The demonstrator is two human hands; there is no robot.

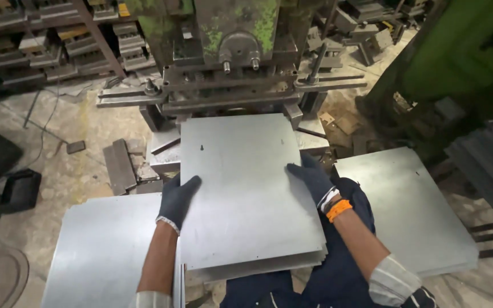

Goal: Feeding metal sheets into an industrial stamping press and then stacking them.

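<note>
A grey metal sheet (241,188) lies on top of a small stack in front of me, its far edge under the green press machine (229,51). My left hand (176,198), in a dark glove, grips the sheet's left edge with the thumb on top. My right hand (310,178), also gloved, with an orange and white band at the wrist, grips the right edge. The sheet has a small hole near its upper left.
A stack of metal sheets (104,251) lies at my lower left and another stack (409,211) at my right. Metal blocks (120,165) rest left of the press. Shelves of dies (47,45) fill the back left. Dark bars (489,159) sit far right.
</note>
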